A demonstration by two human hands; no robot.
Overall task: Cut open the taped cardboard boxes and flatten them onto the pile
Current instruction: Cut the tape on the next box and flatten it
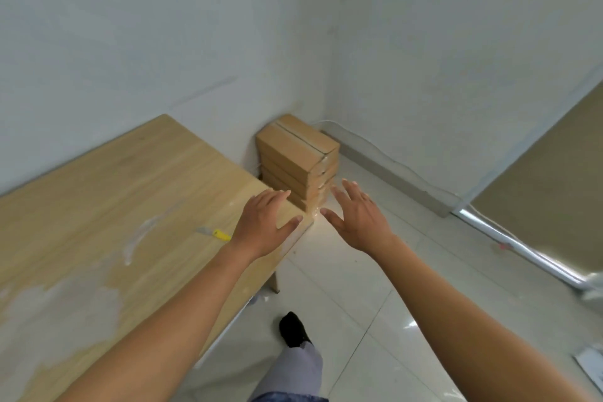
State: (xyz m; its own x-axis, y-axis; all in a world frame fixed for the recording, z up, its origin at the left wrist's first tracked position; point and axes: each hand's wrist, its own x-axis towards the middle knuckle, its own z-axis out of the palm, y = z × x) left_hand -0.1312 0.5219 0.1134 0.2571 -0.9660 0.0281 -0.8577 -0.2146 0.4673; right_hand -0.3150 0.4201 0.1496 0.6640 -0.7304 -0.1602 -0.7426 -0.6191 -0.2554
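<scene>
We are holding our left hand (261, 225) and right hand (359, 220) out, fingers spread wide, gripping nothing — stacked taped boxes (298, 158) sitting in the corner, yellow utility knife (215, 233) lying on the wooden table (130, 179).

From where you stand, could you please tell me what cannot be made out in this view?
Head view only:
- Stack of boxes: its lower boxes are hidden behind the left hand and the table corner; box count unclear.
- Yellow knife: handle end behind the left wrist; blade state too small to tell.
- Table: near end cut off by the frame's left and bottom edges.
- White object: cut off by the right edge.
</scene>
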